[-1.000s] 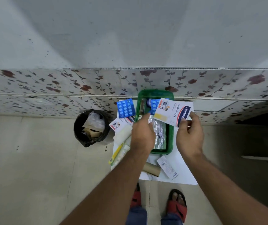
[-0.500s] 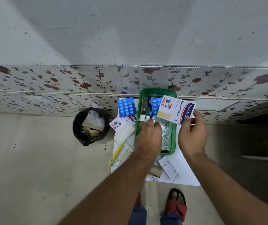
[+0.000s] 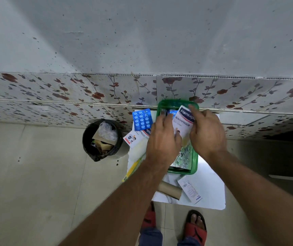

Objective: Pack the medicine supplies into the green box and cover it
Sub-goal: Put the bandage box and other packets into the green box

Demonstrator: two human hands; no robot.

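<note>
1. The green box [image 3: 194, 162] stood on the white tabletop [image 3: 211, 185] against the patterned wall, its long axis running away from the person.
2. Both hands were over the box. The right hand [image 3: 207, 132] pinched the plaster packet [image 3: 183, 124] along its right edge, forefinger stretched to the packet's far corner. The left hand [image 3: 161, 139] met the packet's near left edge, fingers curled; how firmly it gripped could not be told.
3. The packet hung over the far half of the box, its long axis nearly parallel to the box's, tilted slightly. The fit likely depends on this alignment.
4. Foil strips [image 3: 182, 158] already lay in the near half of the box; a blue strip [image 3: 173, 112] showed at the far end.
5. Still outside the box: a blue blister pack [image 3: 142, 119] and a second plaster packet [image 3: 136, 137] to the left, nearer the left hand; a cardboard roll [image 3: 168, 189] and a small carton [image 3: 191, 191] near the front edge.
6. No lid could be identified. Judged state: packing was partway done, and covering remained.
</note>
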